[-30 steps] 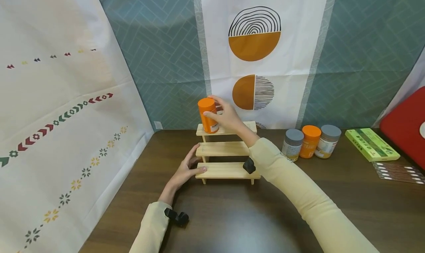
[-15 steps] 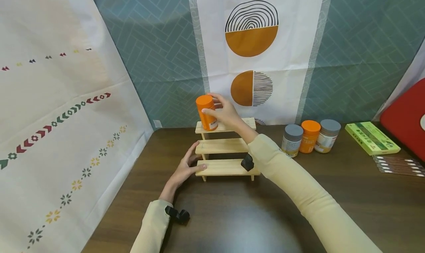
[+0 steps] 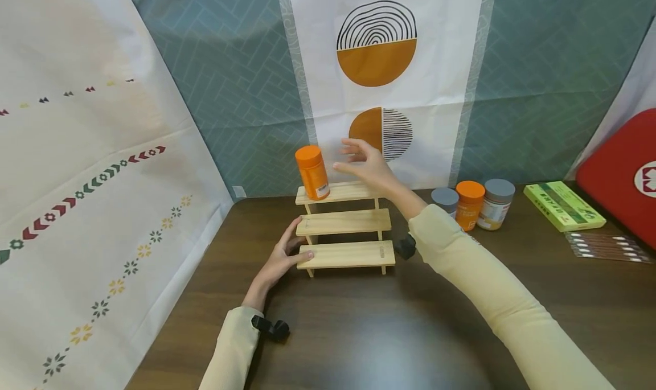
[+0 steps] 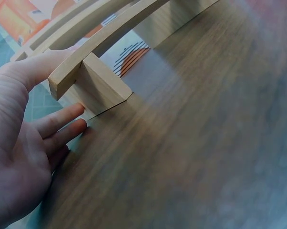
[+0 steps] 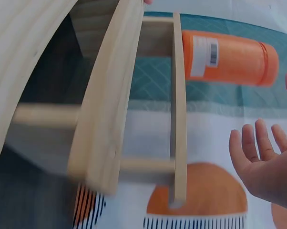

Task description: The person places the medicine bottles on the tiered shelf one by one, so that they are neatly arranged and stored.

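A three-tier wooden display rack stands on the table. My left hand holds its left end. The thumb rests over the lowest board, and the other fingers lie along the side, as the left wrist view also shows. On the left end of the top tier an orange jar with an orange lid stands upright. My right hand is just right of that jar, apart from it, fingers spread and holding nothing. In the right wrist view a gap shows between the hand and the jar.
Right of the rack, a grey-lidded jar, another orange jar and a second grey-lidded jar stand in a row. Farther right lie a green box, a pack of thin brown sticks and a red case. Patterned cloth hangs behind.
My right hand has let go of the orange jar and drawn away to the right; the jar now stands on the top tier. The left hand stays at the rack. The head view has shifted slightly.
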Demonstrator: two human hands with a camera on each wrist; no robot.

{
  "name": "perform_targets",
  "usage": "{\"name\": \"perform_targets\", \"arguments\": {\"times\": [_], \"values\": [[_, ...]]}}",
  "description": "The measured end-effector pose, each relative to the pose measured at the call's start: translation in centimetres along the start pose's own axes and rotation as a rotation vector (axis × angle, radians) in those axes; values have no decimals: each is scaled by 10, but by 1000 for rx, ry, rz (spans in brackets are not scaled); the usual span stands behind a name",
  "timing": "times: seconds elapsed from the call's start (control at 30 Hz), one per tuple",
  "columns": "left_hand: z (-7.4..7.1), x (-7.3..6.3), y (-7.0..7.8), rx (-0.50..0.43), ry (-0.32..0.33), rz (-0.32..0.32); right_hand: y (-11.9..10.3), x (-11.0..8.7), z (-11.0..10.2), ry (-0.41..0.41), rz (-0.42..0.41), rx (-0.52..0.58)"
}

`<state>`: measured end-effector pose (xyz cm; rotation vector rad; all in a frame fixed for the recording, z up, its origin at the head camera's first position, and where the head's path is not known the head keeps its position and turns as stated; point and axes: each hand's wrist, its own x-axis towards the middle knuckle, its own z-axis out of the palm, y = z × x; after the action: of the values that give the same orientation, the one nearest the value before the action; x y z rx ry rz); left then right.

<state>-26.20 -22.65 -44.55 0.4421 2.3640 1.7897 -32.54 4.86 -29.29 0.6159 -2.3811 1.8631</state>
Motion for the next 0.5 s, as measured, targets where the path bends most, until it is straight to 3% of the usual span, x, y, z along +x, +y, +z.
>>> {"name": "perform_targets", "arguments": {"times": [0.43, 0.5], "values": [[-1, -2, -1, 11, 9, 8, 14, -40, -64, 110, -10, -19], [-1, -2, 0, 7, 14, 3, 15, -47, -74, 121, -2, 37]]}}
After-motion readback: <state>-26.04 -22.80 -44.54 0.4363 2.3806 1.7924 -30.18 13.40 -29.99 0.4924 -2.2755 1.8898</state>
